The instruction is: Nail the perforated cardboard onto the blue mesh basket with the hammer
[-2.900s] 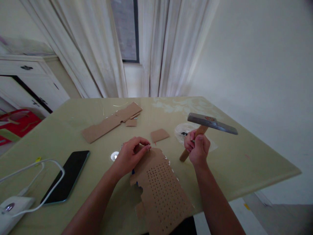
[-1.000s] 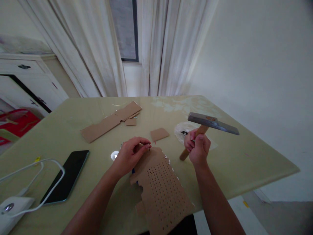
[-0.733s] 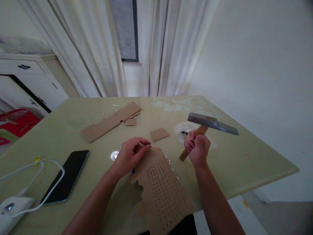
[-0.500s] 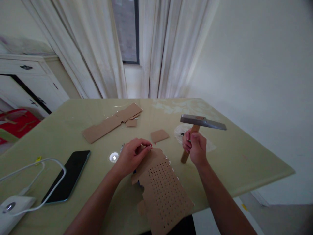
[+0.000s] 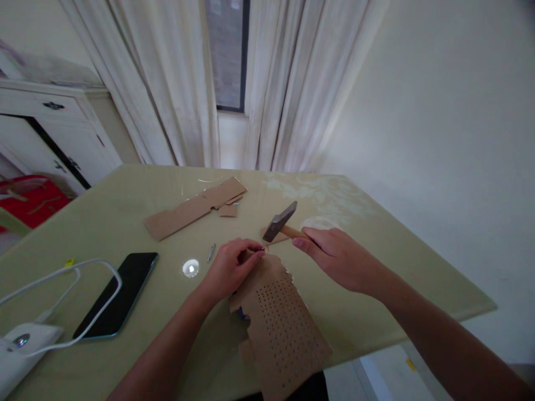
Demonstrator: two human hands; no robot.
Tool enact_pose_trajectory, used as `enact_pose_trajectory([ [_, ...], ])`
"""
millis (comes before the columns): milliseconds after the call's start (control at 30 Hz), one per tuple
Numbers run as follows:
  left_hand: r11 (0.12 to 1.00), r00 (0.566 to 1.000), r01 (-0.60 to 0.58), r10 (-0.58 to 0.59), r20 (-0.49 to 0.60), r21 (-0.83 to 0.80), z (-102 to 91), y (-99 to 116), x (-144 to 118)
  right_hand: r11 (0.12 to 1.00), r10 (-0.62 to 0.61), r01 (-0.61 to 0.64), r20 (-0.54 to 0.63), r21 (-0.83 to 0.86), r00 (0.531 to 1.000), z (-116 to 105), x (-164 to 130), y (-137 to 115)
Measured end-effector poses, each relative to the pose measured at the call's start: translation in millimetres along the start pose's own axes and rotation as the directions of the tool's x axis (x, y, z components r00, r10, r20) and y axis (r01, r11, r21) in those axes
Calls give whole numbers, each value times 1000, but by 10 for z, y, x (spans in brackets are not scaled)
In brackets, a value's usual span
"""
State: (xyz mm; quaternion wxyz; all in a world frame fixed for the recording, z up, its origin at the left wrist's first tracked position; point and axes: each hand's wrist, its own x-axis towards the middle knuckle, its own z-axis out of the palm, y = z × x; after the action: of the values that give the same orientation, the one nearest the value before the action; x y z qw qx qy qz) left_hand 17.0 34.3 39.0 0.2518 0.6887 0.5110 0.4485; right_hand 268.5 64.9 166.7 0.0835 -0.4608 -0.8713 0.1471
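Note:
My right hand (image 5: 334,256) is wrapped round the wooden handle of a hammer (image 5: 296,231). Its grey metal head hangs tilted just above and right of my left fingertips, apart from them. My left hand (image 5: 234,264) rests at the far end of a brown cardboard piece (image 5: 288,317), thumb and forefinger pinched together. A tiny dark tip shows at the pinch, too small to name. Rows of small holes run across the cardboard, and its right edge is ragged. Something blue shows partly under its left side.
A black phone (image 5: 119,295) lies left, beside a white cable (image 5: 115,273) and a white power strip (image 5: 31,345). A small metal rod (image 5: 212,252) and a shiny round disc (image 5: 191,268) lie by my left hand. Cardboard strips (image 5: 192,209) lie farther back on the table (image 5: 401,262).
My right hand has swung the hammer left and turned it, bringing the head close over my left fingertips. My left hand keeps its pinch on the cardboard. The view has shifted slightly.

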Motion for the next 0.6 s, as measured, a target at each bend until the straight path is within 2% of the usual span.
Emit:
enact_pose_trajectory([
  [267, 1000, 1000, 5, -5, 0, -6, 7, 6, -5, 982, -2, 20, 97, -190, 995, 39, 0, -61],
  [600, 999, 1000, -20, 20, 7, 51, 8, -46, -1, 990, 29, -19, 72, -143, 997, 79, -21, -98],
])
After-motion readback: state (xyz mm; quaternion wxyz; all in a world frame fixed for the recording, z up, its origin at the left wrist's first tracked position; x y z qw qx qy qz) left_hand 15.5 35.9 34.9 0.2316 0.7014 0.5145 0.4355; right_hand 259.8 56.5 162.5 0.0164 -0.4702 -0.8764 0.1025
